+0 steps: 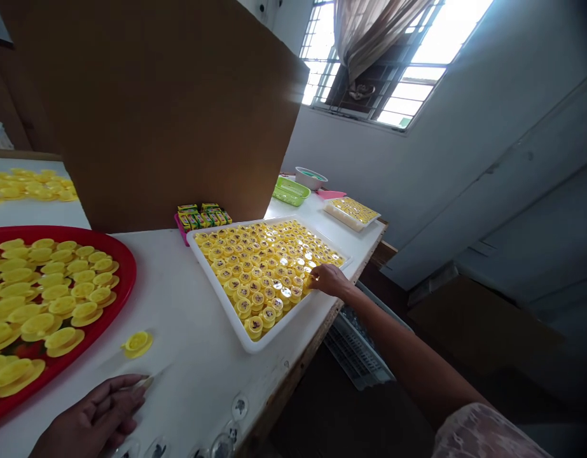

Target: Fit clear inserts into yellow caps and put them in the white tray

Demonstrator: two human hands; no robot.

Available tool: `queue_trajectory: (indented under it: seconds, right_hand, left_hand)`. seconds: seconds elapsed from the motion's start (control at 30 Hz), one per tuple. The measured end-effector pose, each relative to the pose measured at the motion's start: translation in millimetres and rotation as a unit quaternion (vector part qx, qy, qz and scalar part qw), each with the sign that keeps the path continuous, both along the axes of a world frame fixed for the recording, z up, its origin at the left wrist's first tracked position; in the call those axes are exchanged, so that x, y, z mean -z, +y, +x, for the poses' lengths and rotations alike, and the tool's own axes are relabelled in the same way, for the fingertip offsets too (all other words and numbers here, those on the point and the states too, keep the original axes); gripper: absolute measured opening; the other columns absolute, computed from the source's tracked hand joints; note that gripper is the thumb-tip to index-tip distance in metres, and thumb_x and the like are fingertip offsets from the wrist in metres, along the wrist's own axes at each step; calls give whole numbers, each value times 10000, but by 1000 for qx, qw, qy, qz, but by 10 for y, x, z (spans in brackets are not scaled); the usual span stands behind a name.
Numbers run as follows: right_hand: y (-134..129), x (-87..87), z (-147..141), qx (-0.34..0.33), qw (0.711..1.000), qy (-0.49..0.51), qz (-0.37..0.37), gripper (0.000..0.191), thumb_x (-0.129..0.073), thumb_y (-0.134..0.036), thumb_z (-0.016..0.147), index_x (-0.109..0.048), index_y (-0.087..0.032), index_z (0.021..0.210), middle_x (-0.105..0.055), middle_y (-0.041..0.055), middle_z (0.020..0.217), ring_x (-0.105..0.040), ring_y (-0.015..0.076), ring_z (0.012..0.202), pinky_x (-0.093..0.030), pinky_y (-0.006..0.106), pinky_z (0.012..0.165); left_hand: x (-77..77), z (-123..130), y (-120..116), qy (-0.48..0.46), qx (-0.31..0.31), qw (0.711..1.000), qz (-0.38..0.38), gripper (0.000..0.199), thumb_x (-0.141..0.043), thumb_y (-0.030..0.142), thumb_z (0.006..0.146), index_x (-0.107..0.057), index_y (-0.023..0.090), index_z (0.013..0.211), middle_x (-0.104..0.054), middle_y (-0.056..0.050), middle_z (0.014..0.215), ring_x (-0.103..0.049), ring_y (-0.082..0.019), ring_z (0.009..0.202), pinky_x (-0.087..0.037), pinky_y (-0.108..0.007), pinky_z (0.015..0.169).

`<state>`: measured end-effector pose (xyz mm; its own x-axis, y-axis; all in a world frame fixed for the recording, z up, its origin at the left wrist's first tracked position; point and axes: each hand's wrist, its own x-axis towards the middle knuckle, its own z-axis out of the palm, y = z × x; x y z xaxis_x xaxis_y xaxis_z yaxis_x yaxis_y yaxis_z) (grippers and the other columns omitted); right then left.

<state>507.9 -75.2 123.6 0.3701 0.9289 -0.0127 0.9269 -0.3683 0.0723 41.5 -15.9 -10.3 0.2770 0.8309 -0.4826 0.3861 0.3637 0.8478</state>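
Note:
My right hand (329,280) reaches to the near right edge of a white tray (229,318). Its fingers are closed on a small yellow round piece, mostly hidden by them. The tray is filled with rows of yellow round pieces (255,299) with glossy picture tops. My left hand (100,413) is low at the left above the white table, thumb and fingers pinched; what is between them, if anything, I cannot make out. Just beyond it lies a single yellow piece with a wide brim (138,343). Clear round domes with small dark pictures (240,406) lie by the table's front edge.
A red round tray (126,267) of yellow brimmed pieces stands at the left. A brown board (179,114) rises behind, with small green-yellow packs (202,218) before it. Farther off are a green basket (292,192), a bowl (311,178) and a second filled tray (353,213). Crates (357,350) stand below.

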Motion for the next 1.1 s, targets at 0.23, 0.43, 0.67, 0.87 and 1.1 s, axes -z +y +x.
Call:
queue_trajectory:
  seconds: [0.23, 0.43, 0.67, 0.87, 1.1]
  right_hand:
    - [-65, -228, -838, -131, 974, 5, 185, 269, -458, -232, 887, -613, -170, 1098, -598, 107, 1151, -558, 208, 1043, -431, 307, 885]
    - [-184, 22, -2297, -424, 870, 193, 163, 280, -407, -134, 895, -574, -183, 1114, -627, 96, 1050, -584, 167, 956, -477, 278, 817]
    - [543, 495, -2965, -325, 893, 265, 164, 298, -515, -214, 858, -570, -144, 1143, -615, 133, 1088, -578, 213, 998, -459, 332, 866]
    - [874, 717, -3191, -361, 882, 292, 77, 243, -608, -167, 790, -646, -158, 1030, -652, 93, 992, -606, 176, 901, -462, 285, 823]
    - [339, 619, -3174, -392, 846, 351, 90, 279, -519, -193, 848, -595, -182, 1116, -628, 84, 1074, -600, 163, 907, -471, 286, 817]
  left_hand:
    - [-104, -15, 31, -28, 39, 999, 7, 699, -573, 688, 603, -529, 147, 1042, -618, -29, 604, -574, -194, 572, -475, -289, 544]
    - [-335, -11, -85, -46, -24, 997, 56, 466, -582, 535, 677, -561, 142, 925, -634, -43, 703, -578, -162, 561, -465, -267, 521]
    - [-491, -175, -46, 61, -71, 977, 193, 252, -512, 386, 773, -592, 172, 877, -641, -25, 733, -601, -171, 596, -471, -286, 579]
    - [-427, -201, -11, 148, -23, 923, 355, 404, -563, 296, 786, -517, 175, 1169, -607, -85, 1089, -597, -214, 861, -475, -354, 807]
    - [-389, -160, -17, 167, 38, 908, 383, 391, -539, 227, 815, -502, 150, 1196, -560, -93, 1157, -533, -222, 1050, -442, -341, 901]
